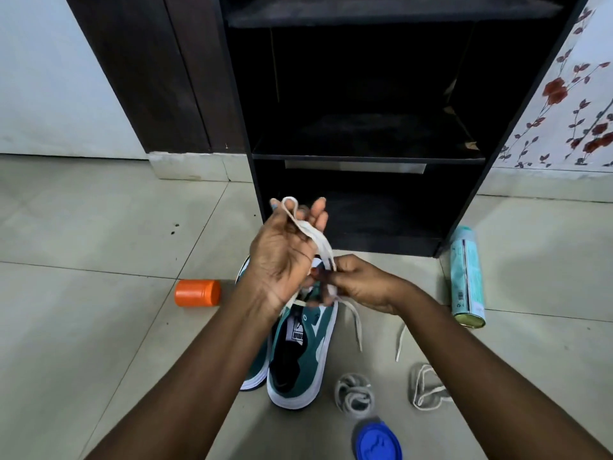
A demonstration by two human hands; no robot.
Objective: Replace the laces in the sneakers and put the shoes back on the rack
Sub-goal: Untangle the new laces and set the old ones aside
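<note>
Sneakers (pixel 300 353) sitting side by side on floor before rack (pixel 368 157) | left hand (pixel 282 257) lifting white lace (pixel 310 232), fingers curled round it | right hand (pixel 358 283) pinching lace at eyelets (tip hidden) | advice: keeping lace flat, ends even.

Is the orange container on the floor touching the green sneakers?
Apart. The head view shows bare floor tile between the orange container and the green sneakers.
</note>
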